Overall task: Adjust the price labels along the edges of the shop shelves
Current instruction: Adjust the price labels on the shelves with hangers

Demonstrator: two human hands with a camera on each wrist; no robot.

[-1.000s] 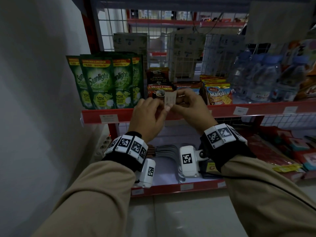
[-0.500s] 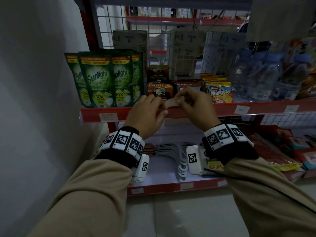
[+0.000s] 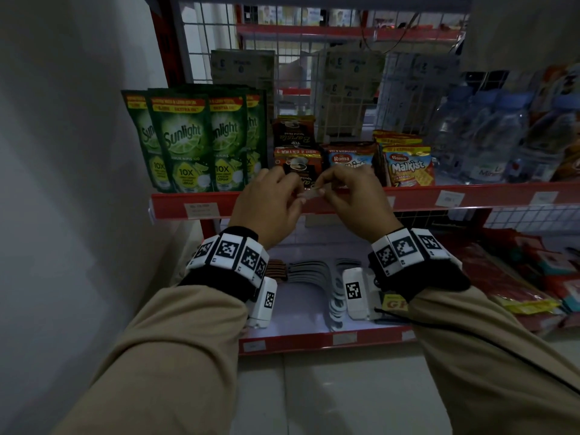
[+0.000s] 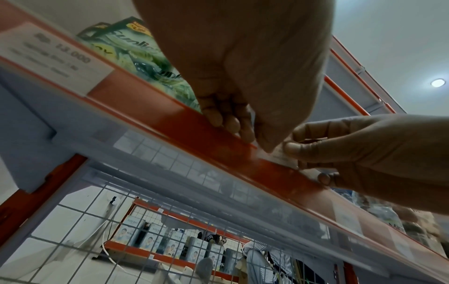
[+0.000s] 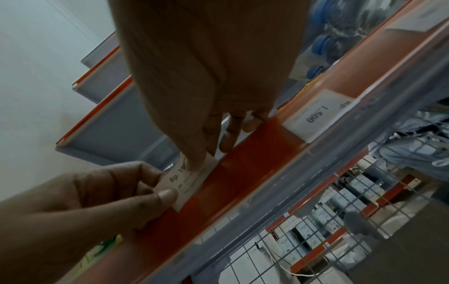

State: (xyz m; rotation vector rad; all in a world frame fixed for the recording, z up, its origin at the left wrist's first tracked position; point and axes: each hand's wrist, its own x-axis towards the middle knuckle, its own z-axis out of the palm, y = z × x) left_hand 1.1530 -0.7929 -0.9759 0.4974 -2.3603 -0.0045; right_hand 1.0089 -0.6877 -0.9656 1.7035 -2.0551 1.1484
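A small white price label (image 3: 311, 193) sits at the top edge of the red shelf strip (image 3: 417, 199), and both hands pinch it. My left hand (image 3: 298, 196) holds its left end, thumb in front (image 5: 167, 195). My right hand (image 3: 324, 187) holds the right end, thumb pressed on the printed face of the label (image 5: 187, 182). From the left wrist, the label (image 4: 282, 156) meets the strip's upper lip between the two hands. Other labels sit in the strip: one at the left (image 3: 201, 209), two at the right (image 3: 451, 197), (image 3: 545, 197).
Green Sunlight pouches (image 3: 185, 142), coffee packs (image 3: 295, 142), Malkist cracker packs (image 3: 408, 167) and water bottles (image 3: 489, 142) stand on the shelf just behind the hands. A lower shelf (image 3: 314, 340) holds flat goods. A white wall (image 3: 78, 183) closes the left side.
The label stood upright above the shelf edge a second ago. Both hands have brought it down and forward, and it now lies low against the strip's top edge.
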